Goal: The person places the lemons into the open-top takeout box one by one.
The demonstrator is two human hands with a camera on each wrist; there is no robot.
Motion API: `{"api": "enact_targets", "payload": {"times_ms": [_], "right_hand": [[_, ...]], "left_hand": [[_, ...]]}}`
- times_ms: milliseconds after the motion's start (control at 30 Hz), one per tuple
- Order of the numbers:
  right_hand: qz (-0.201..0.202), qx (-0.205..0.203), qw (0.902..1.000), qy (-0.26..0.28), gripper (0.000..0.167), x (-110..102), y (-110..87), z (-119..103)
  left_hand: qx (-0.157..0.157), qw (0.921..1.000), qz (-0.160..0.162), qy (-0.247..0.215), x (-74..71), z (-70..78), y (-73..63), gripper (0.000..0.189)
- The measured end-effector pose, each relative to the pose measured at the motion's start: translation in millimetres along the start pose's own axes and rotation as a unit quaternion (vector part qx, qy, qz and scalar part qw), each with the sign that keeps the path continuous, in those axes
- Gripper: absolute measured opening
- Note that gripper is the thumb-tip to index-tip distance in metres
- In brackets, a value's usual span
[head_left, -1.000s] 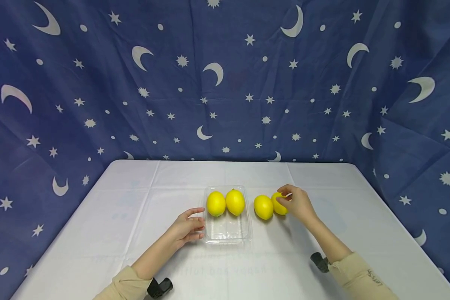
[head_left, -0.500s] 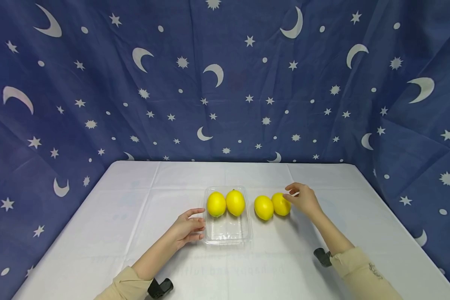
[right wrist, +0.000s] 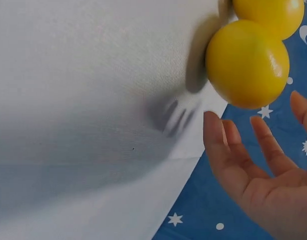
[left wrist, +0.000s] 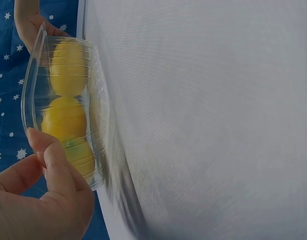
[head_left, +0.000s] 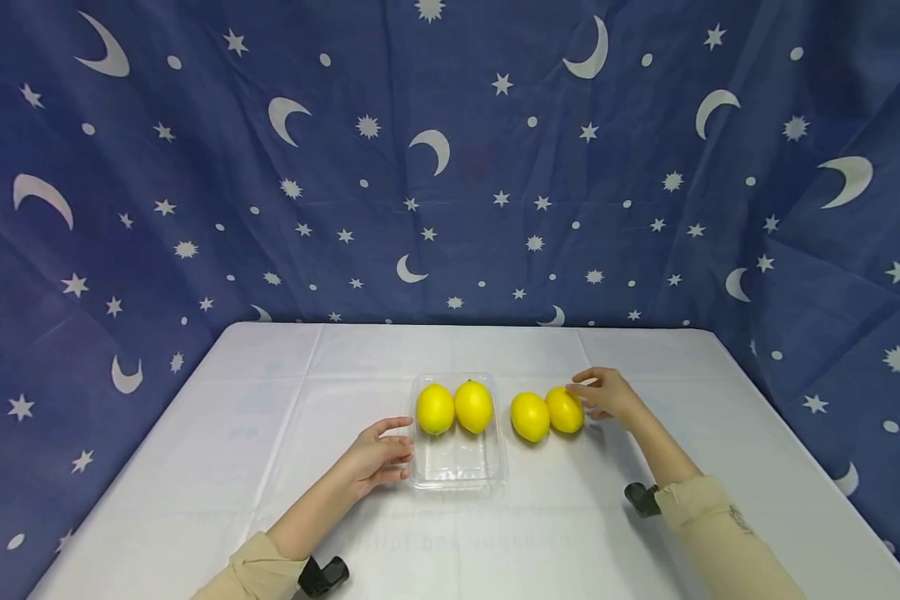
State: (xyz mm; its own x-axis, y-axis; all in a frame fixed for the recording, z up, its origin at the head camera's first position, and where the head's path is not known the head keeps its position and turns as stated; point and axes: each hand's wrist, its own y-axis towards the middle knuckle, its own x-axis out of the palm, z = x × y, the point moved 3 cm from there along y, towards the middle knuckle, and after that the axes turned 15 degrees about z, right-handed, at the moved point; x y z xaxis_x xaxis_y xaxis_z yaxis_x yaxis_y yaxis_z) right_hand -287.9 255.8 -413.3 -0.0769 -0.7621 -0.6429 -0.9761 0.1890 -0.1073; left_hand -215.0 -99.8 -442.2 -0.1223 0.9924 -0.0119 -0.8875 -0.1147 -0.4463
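Observation:
Two yellow lemons, the left one (head_left: pixel 435 410) and the right one (head_left: pixel 473 407), lie side by side in the far half of a clear plastic container (head_left: pixel 457 482). My left hand (head_left: pixel 375 457) is at the container's left side, its relaxed fingertips at the rim; firm contact is hard to tell. Right of the container, two more lemons rest on the table, one nearer it (head_left: pixel 529 417) and one farther right (head_left: pixel 566 410). Beside that last lemon is my right hand (head_left: pixel 609 395), fingers spread and loosely bent. The right wrist view shows a gap between these fingers (right wrist: pixel 213 132) and the lemon (right wrist: pixel 247 64).
A white cloth covers the table (head_left: pixel 285 492). Behind it hangs a blue curtain (head_left: pixel 480 158) printed with moons and stars. Black wrist devices, one on the left (head_left: pixel 324 575) and one on the right (head_left: pixel 641 498), sit below the forearms.
My right hand has drawn back slightly to the right from over the far-right lemon, which stays on the table. The left hand, container and lemons keep their places.

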Motion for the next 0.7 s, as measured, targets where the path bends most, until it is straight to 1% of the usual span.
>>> {"api": "enact_targets", "payload": {"times_ms": [233,333,467,633,700], "right_hand": [[-0.068,0.019,0.9974,-0.009,0.055,5,6.4,-4],[-0.09,0.024,0.9956,-0.015,0.056,8,6.4,-6],[-0.103,0.029,0.9942,-0.01,0.055,12,7.3,-4],[-0.126,0.01,0.992,0.003,0.057,11,10.9,0],[-0.128,0.007,0.9917,0.006,0.058,10,10.9,0]], "left_hand": [[-0.005,1.0,0.005,-0.002,-0.5,-2.0,0.7,0.045],[-0.005,1.0,0.005,0.0,-1.2,-1.5,0.6,0.045],[-0.002,1.0,0.0,0.003,-1.9,-0.6,-0.1,0.045],[-0.001,1.0,-0.003,0.003,-2.0,-0.7,-0.1,0.045],[-0.002,1.0,-0.002,0.002,-1.8,-0.8,0.3,0.046]]}}
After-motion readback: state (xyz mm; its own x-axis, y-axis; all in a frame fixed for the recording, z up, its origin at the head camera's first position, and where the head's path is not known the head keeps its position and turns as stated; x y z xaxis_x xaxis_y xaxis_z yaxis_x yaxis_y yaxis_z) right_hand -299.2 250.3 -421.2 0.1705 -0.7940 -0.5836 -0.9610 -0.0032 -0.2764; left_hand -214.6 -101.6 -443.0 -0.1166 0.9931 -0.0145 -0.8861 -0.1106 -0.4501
